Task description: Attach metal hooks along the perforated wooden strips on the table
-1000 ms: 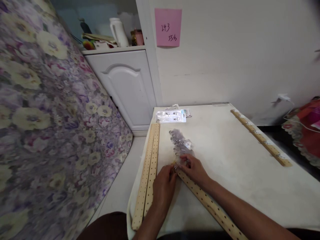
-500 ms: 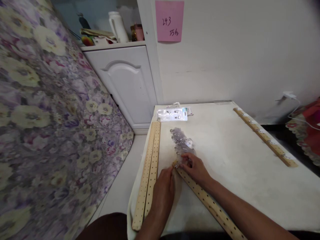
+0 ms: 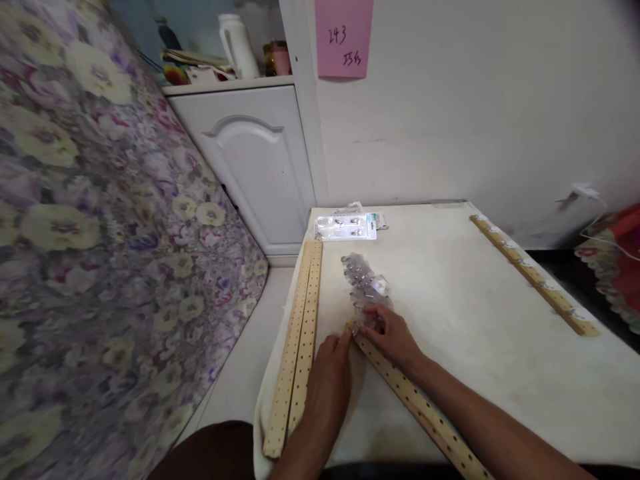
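A perforated wooden strip (image 3: 415, 400) runs diagonally from the lower right of the table to both hands. At its far end sits a small shiny metal hook (image 3: 355, 329). My left hand (image 3: 330, 377) is closed at the left side of that end, its fingertips against the wood and the metal. From the right, my right hand (image 3: 393, 337) pinches at the same metal hook, which its fingers partly cover. Just beyond the fingertips lies a heap of small metal hooks in clear plastic packs (image 3: 359, 272).
Two more perforated strips (image 3: 295, 360) lie side by side along the table's left edge. A wooden strip with several hooks (image 3: 535, 277) lies at the right edge. Blister packs (image 3: 345, 227) rest at the back, near the wall and a white cabinet (image 3: 250, 173).
The left fingers have shifted slightly forward and right onto the metal hook at the strip's end. The right hand stays nearly in place. The camera view has moved a little.
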A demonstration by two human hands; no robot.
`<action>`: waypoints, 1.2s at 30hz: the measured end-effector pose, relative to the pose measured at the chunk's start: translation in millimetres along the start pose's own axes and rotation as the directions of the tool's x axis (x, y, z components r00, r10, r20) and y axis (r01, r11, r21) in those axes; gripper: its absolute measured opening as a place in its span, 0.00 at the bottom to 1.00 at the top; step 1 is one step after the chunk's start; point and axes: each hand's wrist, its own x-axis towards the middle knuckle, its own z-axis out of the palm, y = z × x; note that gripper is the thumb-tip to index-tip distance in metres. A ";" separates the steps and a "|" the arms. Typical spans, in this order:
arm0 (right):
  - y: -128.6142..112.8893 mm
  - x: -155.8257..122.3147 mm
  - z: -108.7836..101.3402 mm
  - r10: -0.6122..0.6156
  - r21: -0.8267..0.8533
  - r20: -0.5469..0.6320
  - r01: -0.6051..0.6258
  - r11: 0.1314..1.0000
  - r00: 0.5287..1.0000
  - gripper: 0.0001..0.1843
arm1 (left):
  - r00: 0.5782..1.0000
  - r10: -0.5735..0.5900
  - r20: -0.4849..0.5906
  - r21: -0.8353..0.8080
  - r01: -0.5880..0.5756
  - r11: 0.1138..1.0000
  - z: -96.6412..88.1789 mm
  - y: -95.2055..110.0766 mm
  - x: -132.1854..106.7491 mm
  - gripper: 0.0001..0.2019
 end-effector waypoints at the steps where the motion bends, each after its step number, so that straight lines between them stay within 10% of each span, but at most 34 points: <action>1: 0.4 0.1 0.0 -0.006 -0.003 0.003 0.006 1.000 1.000 0.18 | 1.000 0.000 0.003 0.002 0.000 1.000 -0.1 0.0 0.1 0.23; 18: 1.1 -11.0 -9.1 0.003 0.031 0.011 -0.003 1.000 1.000 0.20 | 0.993 0.070 -0.094 -0.015 -0.072 0.997 6.3 -3.3 1.4 0.19; 28: 14.7 -112.5 -73.5 0.084 -0.295 0.187 -0.026 0.955 0.979 0.13 | 0.995 0.057 -0.088 -0.083 -0.064 0.994 4.0 -2.9 -2.1 0.20; 36: 29.9 -153.6 -61.7 -0.147 -0.508 0.074 0.164 0.845 0.986 0.25 | 0.990 0.077 -0.121 -0.128 -0.092 0.988 1.7 -1.9 -2.8 0.20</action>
